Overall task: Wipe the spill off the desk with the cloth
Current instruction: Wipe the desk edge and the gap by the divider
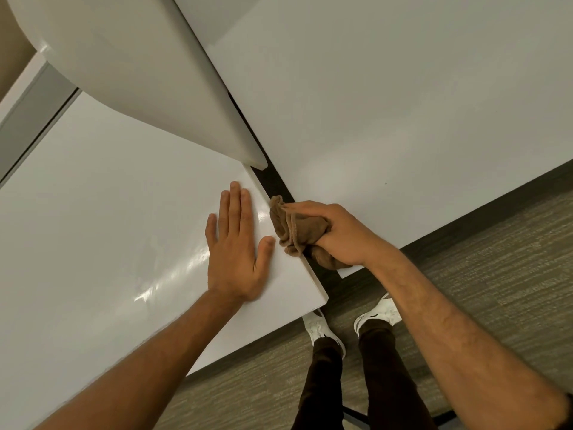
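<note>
My right hand [338, 234] grips a bunched brown cloth [294, 228] and holds it against the right edge of the glossy white desk [93, 212], over the dark gap beside it. My left hand [235, 246] lies flat on that desk near its right corner, fingers straight and close together, just left of the cloth. The desktop shows shiny streaks left of my left hand; I cannot make out a distinct spill.
A second white desk [403, 103] stands to the right across a narrow dark gap [273, 181]. A white divider panel [139, 72] rises along the gap at the back. My legs and white shoes [322, 330] stand on grey carpet [496, 290] below.
</note>
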A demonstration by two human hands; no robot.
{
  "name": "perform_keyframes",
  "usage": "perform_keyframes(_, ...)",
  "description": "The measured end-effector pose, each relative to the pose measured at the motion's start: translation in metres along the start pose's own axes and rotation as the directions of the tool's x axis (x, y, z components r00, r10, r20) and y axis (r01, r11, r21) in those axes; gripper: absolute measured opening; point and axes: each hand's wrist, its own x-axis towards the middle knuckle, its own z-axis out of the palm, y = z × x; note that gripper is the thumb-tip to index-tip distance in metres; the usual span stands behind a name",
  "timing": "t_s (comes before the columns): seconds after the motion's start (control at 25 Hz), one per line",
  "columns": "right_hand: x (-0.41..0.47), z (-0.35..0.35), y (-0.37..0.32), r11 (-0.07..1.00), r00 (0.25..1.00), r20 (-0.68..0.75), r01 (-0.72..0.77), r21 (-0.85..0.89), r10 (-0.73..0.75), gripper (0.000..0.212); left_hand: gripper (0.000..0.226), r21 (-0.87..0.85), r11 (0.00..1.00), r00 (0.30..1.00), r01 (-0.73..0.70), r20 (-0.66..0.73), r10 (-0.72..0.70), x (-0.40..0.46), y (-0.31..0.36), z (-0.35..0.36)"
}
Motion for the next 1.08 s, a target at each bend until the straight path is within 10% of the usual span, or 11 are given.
perform_keyframes(0.28, -0.018, -0.022, 0.013, 0.987, 0.996, -0.029, -0.085, -0.133, 0.082, 0.047, 0.084, -0.01, 1.0, 1.0, 0.015, 0.01, -0.015, 0.001, 0.004, -0.001)
perform_keyframes(0.48, -0.001, -0.022, -0.006, 0.993, 0.96, -0.262, -0.073, 0.096, 0.095, 0.056, 0.084, -0.009, 1.0, 1.0, 0.013, 0.012, -0.013, 0.0, 0.0, 0.001)
perform_keyframes(1.08, -0.008, 0.013, 0.011, 0.996, 0.995, -0.097, -0.024, 0.089, 0.033, 0.059, 0.084, 0.002, 1.0, 1.0, 0.008, 0.011, -0.008, 0.001, 0.003, -0.001)
